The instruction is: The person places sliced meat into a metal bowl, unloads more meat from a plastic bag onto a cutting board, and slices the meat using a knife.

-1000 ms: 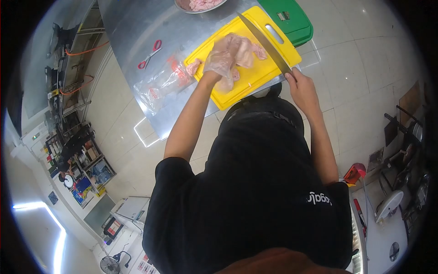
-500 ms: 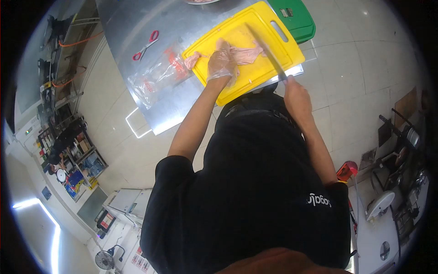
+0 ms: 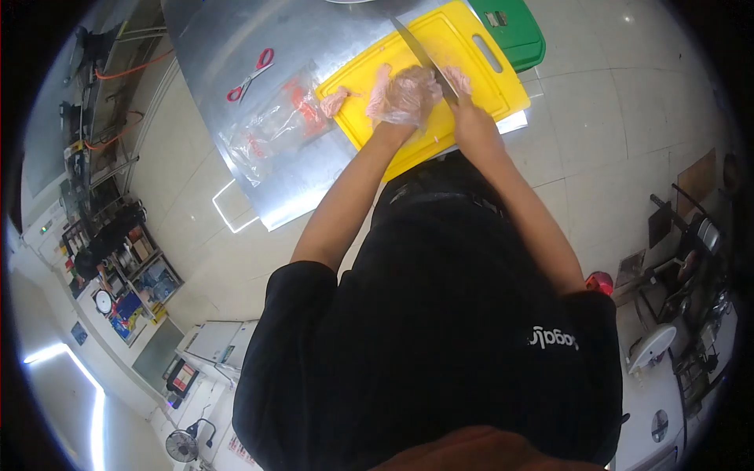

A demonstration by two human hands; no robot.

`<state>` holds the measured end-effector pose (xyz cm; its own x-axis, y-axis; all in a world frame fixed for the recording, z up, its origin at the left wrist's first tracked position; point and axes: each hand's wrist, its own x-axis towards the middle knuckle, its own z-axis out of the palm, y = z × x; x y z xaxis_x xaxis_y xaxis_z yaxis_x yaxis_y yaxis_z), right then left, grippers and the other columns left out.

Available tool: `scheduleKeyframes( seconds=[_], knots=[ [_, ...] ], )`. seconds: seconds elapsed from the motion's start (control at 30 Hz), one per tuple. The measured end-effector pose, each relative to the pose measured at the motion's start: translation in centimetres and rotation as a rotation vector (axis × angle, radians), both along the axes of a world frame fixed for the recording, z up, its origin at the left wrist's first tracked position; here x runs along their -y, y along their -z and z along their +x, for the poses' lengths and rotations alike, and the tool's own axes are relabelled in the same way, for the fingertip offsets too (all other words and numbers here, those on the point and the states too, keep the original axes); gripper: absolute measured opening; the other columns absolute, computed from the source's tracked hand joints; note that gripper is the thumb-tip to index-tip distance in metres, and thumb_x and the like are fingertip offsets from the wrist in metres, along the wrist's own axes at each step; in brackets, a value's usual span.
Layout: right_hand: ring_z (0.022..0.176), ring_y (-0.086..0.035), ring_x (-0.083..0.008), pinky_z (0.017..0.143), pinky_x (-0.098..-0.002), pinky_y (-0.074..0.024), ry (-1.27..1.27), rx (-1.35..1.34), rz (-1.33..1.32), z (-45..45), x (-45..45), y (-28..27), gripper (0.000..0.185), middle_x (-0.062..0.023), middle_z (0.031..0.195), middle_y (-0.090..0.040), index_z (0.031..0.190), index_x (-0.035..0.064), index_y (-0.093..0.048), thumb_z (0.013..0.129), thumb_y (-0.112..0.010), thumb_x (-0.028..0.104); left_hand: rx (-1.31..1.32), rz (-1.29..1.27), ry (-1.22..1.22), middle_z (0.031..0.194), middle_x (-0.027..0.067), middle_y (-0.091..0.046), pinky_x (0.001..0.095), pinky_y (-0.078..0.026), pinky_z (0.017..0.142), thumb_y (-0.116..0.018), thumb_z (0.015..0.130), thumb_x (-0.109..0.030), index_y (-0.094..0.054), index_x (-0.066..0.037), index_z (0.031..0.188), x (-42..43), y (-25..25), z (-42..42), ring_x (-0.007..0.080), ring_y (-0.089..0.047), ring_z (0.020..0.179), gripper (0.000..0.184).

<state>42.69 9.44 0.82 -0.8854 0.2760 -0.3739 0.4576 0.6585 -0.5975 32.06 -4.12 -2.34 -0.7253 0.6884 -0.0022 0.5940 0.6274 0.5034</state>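
Observation:
My left hand (image 3: 410, 96), in a clear plastic glove, curls over pale pink raw meat (image 3: 379, 93) on the yellow cutting board (image 3: 449, 25). In my bare right hand (image 3: 476, 127) is the handle of a long kitchen knife (image 3: 421, 53). Its blade slants across the board just right of the gloved fingers, the tip toward the far edge. Beyond the blade, on the right, lies more of the meat (image 3: 458, 79); whether it is separate from the held part I cannot tell. A small piece of meat (image 3: 334, 102) rests near the board's left edge.
The board lies on a steel table (image 3: 220, 35). Left of it are a crumpled clear plastic bag (image 3: 275, 122) with red print and red-handled scissors (image 3: 250, 79). A green container lid (image 3: 518, 38) adjoins the board's far right corner. A plate's rim shows at the top.
My right hand has brought the knife left and farther onto the board, beside my left hand. My left hand has shifted right and bunched over the meat, which was spread out before.

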Motion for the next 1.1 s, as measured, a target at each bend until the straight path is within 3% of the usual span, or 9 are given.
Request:
scheduleKeyframes(
  seconds=[0.17, 0.3, 0.4, 0.6, 0.8, 0.83, 0.93, 1.0, 1.1],
  knots=[
    [0.097, -0.064, -0.0509, 0.085, -0.0602, -0.0481, 0.004, -0.064, -0.015, -1.6, -0.3, -0.3, 0.027, -0.0318, 0.098, -0.068, 0.115, -0.0026, -0.055, 0.103, -0.048, 0.02, -0.055, -0.103, 0.059, 0.11, 0.0119, -0.069, 0.0404, -0.047, 0.101, -0.061, 0.096, -0.033, -0.069, -0.009, 0.111, -0.1, -1.1, -0.5, 0.0277, -0.064, 0.112, 0.03],
    [0.088, -0.064, -0.0529, 0.076, -0.0596, -0.0486, 0.038, -0.073, -0.009, 4.2, -1.6, -0.3, 0.027, -0.033, 0.091, -0.067, 0.105, -0.0035, -0.056, 0.103, -0.052, 0.023, 0.314, 0.27, -0.136, 0.099, 0.0178, -0.07, 0.0423, -0.054, 0.085, -0.066, 0.092, -0.025, -0.069, -0.002, 0.097, 0.0, 1.1, -1.6, 0.0321, -0.069, 0.09, 0.023],
    [0.089, -0.063, -0.0526, 0.078, -0.0595, -0.0476, 0.069, -0.002, 0.024, 6.5, -3.0, -1.6, 0.026, -0.0325, 0.091, -0.067, 0.105, -0.0032, -0.056, 0.103, -0.052, 0.022, 0.538, 0.529, -0.436, 0.091, 0.0142, -0.071, 0.0384, -0.054, 0.082, -0.066, 0.093, -0.027, -0.07, -0.002, 0.096, 0.9, -1.2, -1.4, 0.0255, -0.069, 0.086, 0.026],
    [0.091, -0.062, -0.0528, 0.08, -0.06, -0.0462, 0.121, -0.047, -0.038, 6.5, -4.2, -5.2, 0.028, -0.0328, 0.089, -0.067, 0.106, -0.003, -0.057, 0.103, -0.051, 0.024, 0.535, 0.39, -0.502, 0.086, 0.0123, -0.069, 0.0312, -0.054, 0.066, -0.068, 0.095, -0.029, -0.069, -0.001, 0.102, -0.8, -11.0, -0.5, 0.0187, -0.066, 0.075, 0.029],
    [0.092, -0.064, -0.051, 0.08, -0.06, -0.047, 0.037, 0.004, -0.025, 6.5, -2.8, -5.3, 0.027, -0.0314, 0.09, -0.067, 0.106, -0.0022, -0.057, 0.104, -0.05, 0.024, 0.674, 0.076, -0.769, 0.082, 0.0095, -0.065, 0.0302, -0.05, 0.049, -0.074, 0.092, -0.024, -0.063, 0.0, 0.106, -0.3, -4.7, 0.2, 0.0173, -0.063, 0.064, 0.03],
    [0.093, -0.064, -0.0504, 0.08, -0.06, -0.0473, 0.003, 0.046, 0.003, 6.8, -2.5, -4.7, 0.026, -0.0309, 0.091, -0.067, 0.106, -0.0017, -0.056, 0.104, -0.049, 0.024, 0.776, 0.412, -0.92, 0.081, 0.0083, -0.06, 0.032, -0.048, 0.045, -0.072, 0.094, -0.019, -0.059, 0.0, 0.103, -0.8, -5.2, 1.3, 0.0185, -0.062, 0.065, 0.025],
    [0.093, -0.065, -0.0489, 0.08, -0.06, -0.0482, 0.016, 0.118, 0.07, 7.5, -2.6, -3.6, 0.024, -0.029, 0.095, -0.069, 0.107, -0.0005, -0.056, 0.105, -0.047, 0.022, 0.663, 0.466, -0.869, 0.097, 0.0125, -0.067, 0.0359, -0.048, 0.047, -0.071, 0.094, -0.021, -0.061, -0.001, 0.117, -0.9, -5.2, 2.0, 0.0182, -0.064, 0.07, 0.032],
    [0.092, -0.065, -0.0493, 0.08, -0.0601, -0.0482, 0.086, 0.076, 0.13, 7.2, -3.3, -3.2, 0.023, -0.0286, 0.095, -0.069, 0.107, -0.0008, -0.055, 0.105, -0.047, 0.021, 1.072, 0.958, -0.989, 0.101, 0.0117, -0.066, 0.0334, -0.05, 0.05, -0.072, 0.094, -0.019, -0.061, -0.002, 0.119, -0.4, -3.2, 1.8, 0.0176, -0.064, 0.074, 0.032],
    [0.088, -0.064, -0.0521, 0.076, -0.061, -0.0464, 0.031, -0.003, 0.063, 7.1, -2.3, -4.6, 0.023, -0.031, 0.088, -0.067, 0.102, -0.0019, -0.055, 0.105, -0.047, 0.02, 0.874, 0.664, -0.864, 0.102, 0.011, -0.067, 0.0312, -0.054, 0.056, -0.073, 0.093, -0.019, -0.064, -0.003, 0.118, -0.4, -1.6, 1.4, 0.017, -0.066, 0.081, 0.031]
  ],
)
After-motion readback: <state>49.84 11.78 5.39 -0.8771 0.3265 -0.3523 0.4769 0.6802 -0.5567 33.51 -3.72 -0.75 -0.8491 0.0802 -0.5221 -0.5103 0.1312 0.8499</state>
